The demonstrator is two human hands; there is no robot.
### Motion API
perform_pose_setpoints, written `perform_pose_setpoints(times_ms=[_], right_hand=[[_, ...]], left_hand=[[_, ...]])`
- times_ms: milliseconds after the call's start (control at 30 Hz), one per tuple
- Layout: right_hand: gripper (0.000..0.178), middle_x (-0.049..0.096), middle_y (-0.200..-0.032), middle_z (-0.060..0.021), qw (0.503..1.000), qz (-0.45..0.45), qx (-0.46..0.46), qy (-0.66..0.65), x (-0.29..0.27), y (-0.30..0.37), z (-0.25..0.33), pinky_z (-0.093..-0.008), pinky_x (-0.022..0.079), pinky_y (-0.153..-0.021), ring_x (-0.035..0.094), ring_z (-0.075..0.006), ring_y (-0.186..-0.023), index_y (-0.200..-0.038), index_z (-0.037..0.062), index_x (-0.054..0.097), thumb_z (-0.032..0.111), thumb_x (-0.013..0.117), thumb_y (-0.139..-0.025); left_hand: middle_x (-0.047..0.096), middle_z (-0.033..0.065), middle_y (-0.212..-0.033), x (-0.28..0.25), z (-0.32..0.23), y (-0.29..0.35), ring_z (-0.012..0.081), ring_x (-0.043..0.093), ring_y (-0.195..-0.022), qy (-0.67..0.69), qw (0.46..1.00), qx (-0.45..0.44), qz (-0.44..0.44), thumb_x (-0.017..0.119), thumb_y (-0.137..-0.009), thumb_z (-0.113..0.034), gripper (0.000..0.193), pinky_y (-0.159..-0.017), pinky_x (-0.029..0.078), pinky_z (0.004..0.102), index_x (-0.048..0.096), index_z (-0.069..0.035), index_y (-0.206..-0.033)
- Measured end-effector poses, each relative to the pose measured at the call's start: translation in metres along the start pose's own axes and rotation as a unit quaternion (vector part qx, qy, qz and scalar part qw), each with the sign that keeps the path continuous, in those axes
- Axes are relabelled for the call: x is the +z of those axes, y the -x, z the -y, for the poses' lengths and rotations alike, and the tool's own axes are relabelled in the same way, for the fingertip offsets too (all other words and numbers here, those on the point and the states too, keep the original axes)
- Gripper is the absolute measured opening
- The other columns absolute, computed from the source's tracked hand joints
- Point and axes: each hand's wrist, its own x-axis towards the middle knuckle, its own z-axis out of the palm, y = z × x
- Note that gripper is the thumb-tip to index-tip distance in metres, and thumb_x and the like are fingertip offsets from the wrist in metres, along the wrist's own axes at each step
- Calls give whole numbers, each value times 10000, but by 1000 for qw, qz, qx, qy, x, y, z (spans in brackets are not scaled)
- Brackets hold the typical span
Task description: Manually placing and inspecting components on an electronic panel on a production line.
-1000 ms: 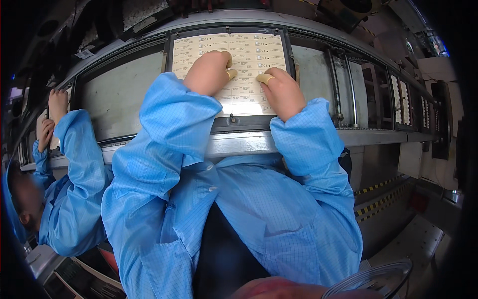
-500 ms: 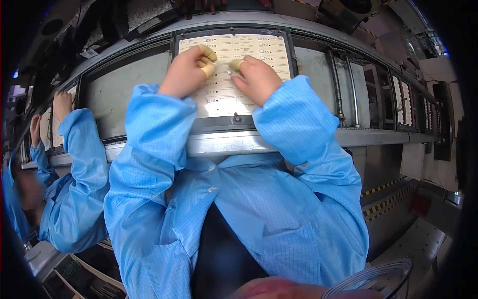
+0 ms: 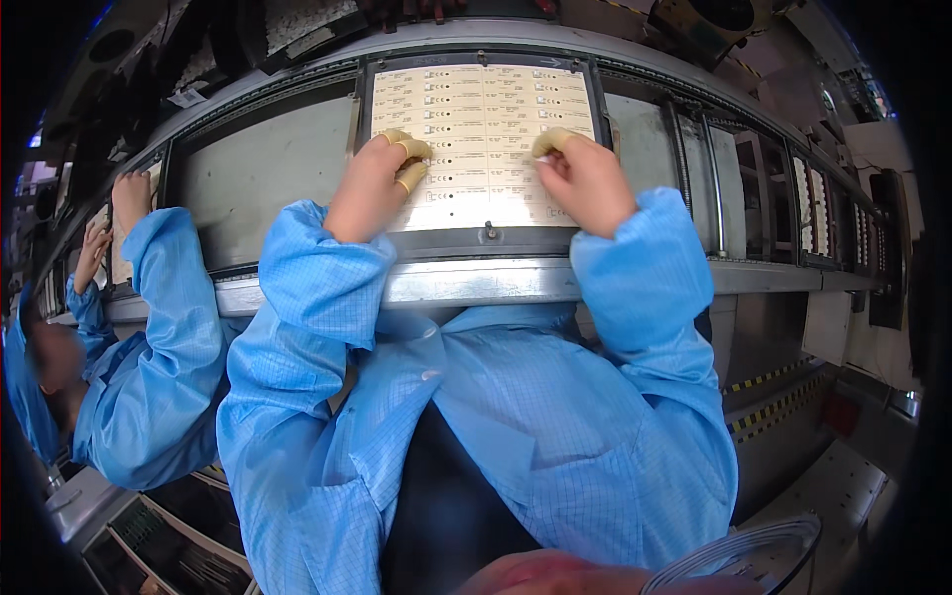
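Both of my hands hover over a cream panel, printed in rows of small repeated sections and set in a dark frame. My left hand is at the panel's left part, with pale yellow finger cots on some fingertips. Its fingers bend, thumb and forefinger stand apart, and nothing shows between them. On the right part, my right hand pinches thumb and cot-covered forefinger together. A small white piece shows at that pinch; its kind is too small to make out.
The frame rests across a conveyor with metal rails. Grey flat surfaces lie on either side. At the left, a co-worker in a blue coat works at the same line. A threaded rod and a shiny bar cross the conveyor at the right.
My right hand has moved right and nearer to me, away from the left hand. My left hand has come slightly nearer. The panel sits a little further right in view.
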Motion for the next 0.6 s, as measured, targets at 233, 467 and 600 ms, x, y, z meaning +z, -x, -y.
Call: perform_pose_setpoints(times_ms=[233, 467, 600], right_hand=[[174, 613, -783, -70, 994, -49, 51, -89, -7, 37, -19, -252, 468, -589, 586, -108, -660, -976, 33, 640, 30, 603, -807], [137, 627, -904, -120, 995, -94, -20, -1, 3, 33, -25, -309, 501, -707, 623, -259, -784, -953, 15, 634, 36, 599, -822], [139, 608, -919, -134, 996, -84, -17, 40, 9, 27, -15, -354, 494, -744, 596, -325, -831, -947, 19, 625, 37, 597, -811]], left_hand=[[610, 121, -920, 2, -2, -5, 310, 579, -871, -50, 998, 47, 10, 595, -781, -43, 144, -774, 477, 374, 644, -23, -915], [613, 87, -892, -1, -16, -6, 287, 567, -833, -211, 971, 108, 31, 611, -772, -96, 174, -768, 454, 381, 668, -47, -929], [600, 72, -884, -2, -14, -4, 261, 563, -857, -213, 971, 110, 21, 560, -744, -79, 213, -771, 451, 363, 648, -57, -936]])
